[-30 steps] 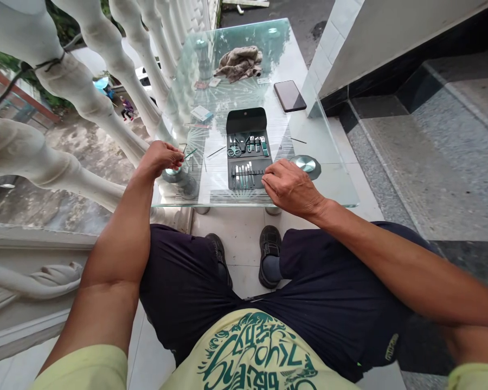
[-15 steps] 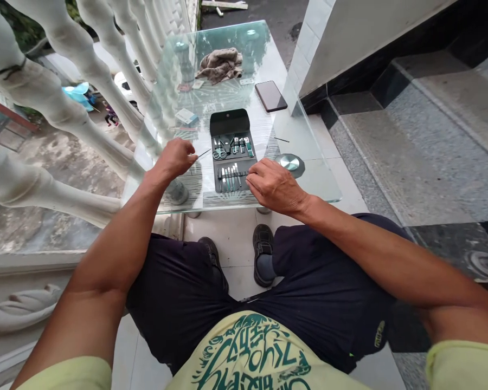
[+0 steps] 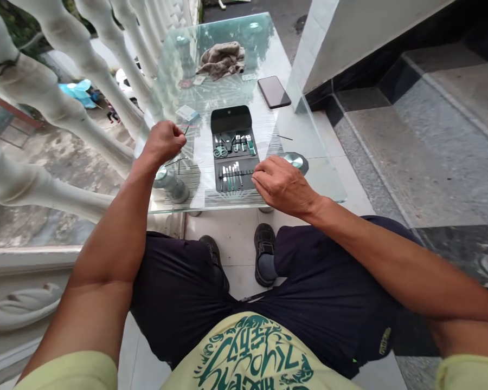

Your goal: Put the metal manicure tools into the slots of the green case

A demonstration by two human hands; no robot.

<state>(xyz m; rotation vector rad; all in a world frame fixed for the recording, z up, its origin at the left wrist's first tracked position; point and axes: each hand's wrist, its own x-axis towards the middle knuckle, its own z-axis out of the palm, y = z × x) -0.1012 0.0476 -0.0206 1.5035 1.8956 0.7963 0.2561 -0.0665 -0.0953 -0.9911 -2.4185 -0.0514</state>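
An unfolded black manicure case [image 3: 232, 122] lies on the glass table, with scissors [image 3: 220, 153], nail clippers [image 3: 244, 145] and several slim metal tools [image 3: 232, 176] in its loops. My left hand [image 3: 165, 142] is over the table to the left of the case, its fingers pinched on a thin dark manicure tool [image 3: 186, 130] that points up. My right hand [image 3: 284, 184] has its fingers closed at the lower right edge of the case, gripping that edge.
The glass table [image 3: 325, 187] also bears a phone [image 3: 274, 91], a crumpled cloth [image 3: 223, 60], a small packet [image 3: 187, 113] and a thin dark stick [image 3: 285, 137]. White balusters [image 3: 85, 130] stand close on the left; stone steps [image 3: 427, 146] rise on the right.
My left hand has moved left and up, away from the case, with the thin tool now more upright. My right hand stays at the case's edge. The view has shifted slightly.
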